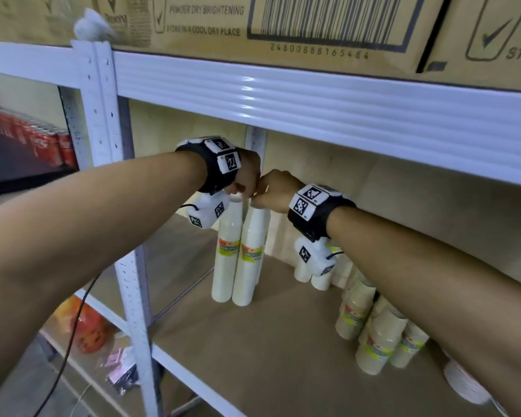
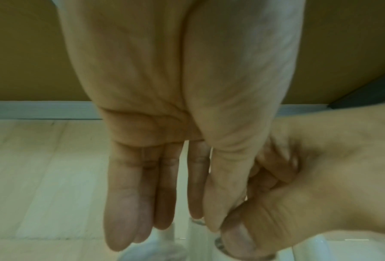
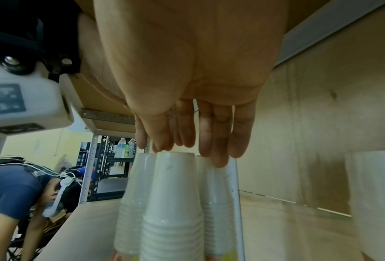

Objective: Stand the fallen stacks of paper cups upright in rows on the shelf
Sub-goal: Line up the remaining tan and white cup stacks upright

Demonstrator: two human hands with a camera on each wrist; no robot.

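Two tall wrapped stacks of white paper cups stand side by side at the back left of the shelf board (image 1: 283, 350). The left stack (image 1: 225, 260) is upright and the right stack (image 1: 250, 260) leans slightly against it. My right hand (image 1: 271, 194) is on top of the leaning stack (image 3: 173, 203), thumb at the front rim and fingers reaching down behind it. My left hand (image 1: 244, 182) hangs beside it with straight fingers (image 2: 160, 203) just above the tops, holding nothing. The right wrist view shows a third stack (image 3: 214, 194) behind.
Tan cup stacks (image 1: 355, 314) (image 1: 376, 344) cluster at the right of the shelf under my right forearm. Short white stacks (image 1: 306, 270) stand at the back wall. The upper shelf beam (image 1: 313, 106) hangs close overhead, and a white post (image 1: 133, 296) stands at the left.
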